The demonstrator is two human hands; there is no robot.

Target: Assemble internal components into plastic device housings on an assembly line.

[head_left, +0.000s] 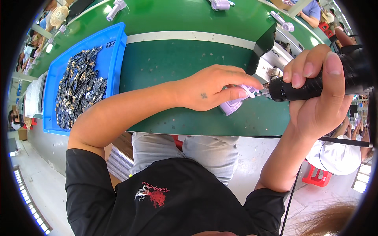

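Observation:
My left hand (210, 87) is closed on a lilac plastic housing (232, 107), pinching its upper end between thumb and fingers above the green work surface (173, 118). My right hand (321, 92) wraps round a black electric screwdriver (282, 90), held nearly level and pointing left. The screwdriver's tip is at the lilac housing, close to my left fingertips; whether it touches a screw is too small to tell. Just behind both hands stands a black and silver box (271, 59) that looks like a screw feeder.
A blue bin (118, 59) full of small circuit boards (78, 86) stands at the left. Beyond a pale rail (189, 36), a green belt (165, 19) carries several lilac housings (116, 10). Other people sit at the far right and far left.

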